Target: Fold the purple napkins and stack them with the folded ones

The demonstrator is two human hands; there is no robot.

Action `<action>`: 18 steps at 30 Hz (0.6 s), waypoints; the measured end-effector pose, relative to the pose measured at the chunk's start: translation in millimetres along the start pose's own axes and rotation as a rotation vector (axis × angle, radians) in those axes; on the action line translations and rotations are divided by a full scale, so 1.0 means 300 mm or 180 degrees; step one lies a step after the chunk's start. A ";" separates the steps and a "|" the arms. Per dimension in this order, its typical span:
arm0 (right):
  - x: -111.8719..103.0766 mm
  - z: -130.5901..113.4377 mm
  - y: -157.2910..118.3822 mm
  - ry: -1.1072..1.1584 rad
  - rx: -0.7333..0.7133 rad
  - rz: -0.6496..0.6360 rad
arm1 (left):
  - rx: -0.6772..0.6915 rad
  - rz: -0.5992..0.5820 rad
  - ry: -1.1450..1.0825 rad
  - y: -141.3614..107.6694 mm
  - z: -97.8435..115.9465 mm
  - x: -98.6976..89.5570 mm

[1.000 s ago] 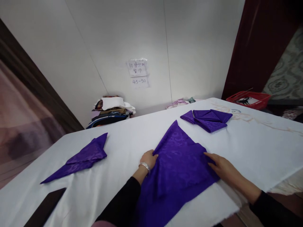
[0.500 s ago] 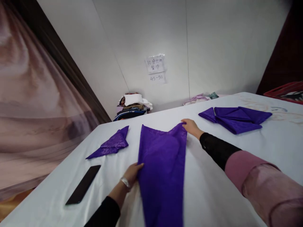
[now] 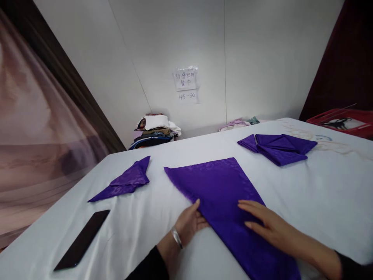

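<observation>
A purple cloth napkin (image 3: 221, 190) with a faint woven pattern lies as a long strip on the white-covered table, slanting toward the lower right. My left hand (image 3: 189, 222), a silver bracelet at its wrist, holds the strip's left edge with the thumb on top; its fingertips are partly tucked at the edge. Over the middle of the cloth, my right hand (image 3: 268, 225) rests with its fingers stretched out and apart. The near end of the napkin runs out of the picture at the bottom.
A folded purple napkin (image 3: 125, 181) lies at left, and another purple folded piece (image 3: 279, 147) at back right. A dark flat slab (image 3: 83, 239) is at front left. Stacked clothes (image 3: 154, 130) stand behind the table's far edge; a red basket (image 3: 344, 120) is at far right.
My right hand has let go of the napkin's far right corner and come down nearer onto its middle. The strip's far end now lies flatter and the strip slants; my left hand moved right.
</observation>
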State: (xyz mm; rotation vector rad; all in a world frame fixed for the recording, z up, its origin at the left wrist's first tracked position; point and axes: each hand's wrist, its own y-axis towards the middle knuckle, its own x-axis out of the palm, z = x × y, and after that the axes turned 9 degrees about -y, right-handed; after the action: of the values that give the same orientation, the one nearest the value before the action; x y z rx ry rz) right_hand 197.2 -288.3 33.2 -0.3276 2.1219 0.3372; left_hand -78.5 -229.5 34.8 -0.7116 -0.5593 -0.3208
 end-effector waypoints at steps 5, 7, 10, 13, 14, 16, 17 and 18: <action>0.099 -0.023 -0.190 -0.0233 -0.0324 0.0080 | 0.0796 0.1080 -0.0001 0.087 0.206 -0.125; 0.147 -0.027 -0.204 -0.0205 -0.0907 0.0137 | 0.0980 0.1290 0.0016 0.135 0.276 -0.157; 0.178 -0.037 -0.182 -0.0411 -0.1404 0.0126 | 0.1180 0.1610 0.0121 0.202 0.354 -0.186; 0.150 -0.068 -0.151 -0.0848 -0.1321 0.0090 | 0.1306 0.1877 0.0338 0.242 0.401 -0.206; 0.137 -0.082 -0.145 -0.0914 -0.1315 0.0101 | 0.1339 0.1954 0.0436 0.246 0.411 -0.216; 0.118 -0.113 -0.141 -0.0922 -0.1314 0.0118 | 0.1414 0.2119 0.0670 0.237 0.424 -0.244; 0.116 -0.126 -0.143 -0.0906 -0.1289 0.0120 | 0.1465 0.2217 0.0804 0.223 0.428 -0.263; 0.117 -0.138 -0.147 -0.0898 -0.1238 0.0100 | 0.1553 0.2348 0.0970 0.204 0.431 -0.284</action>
State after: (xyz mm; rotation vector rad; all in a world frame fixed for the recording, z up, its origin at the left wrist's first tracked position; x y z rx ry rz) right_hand 162.6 -347.6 20.6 -0.4426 1.7785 0.7727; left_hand -167.3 -88.8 33.4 -0.3438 -0.0496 0.3854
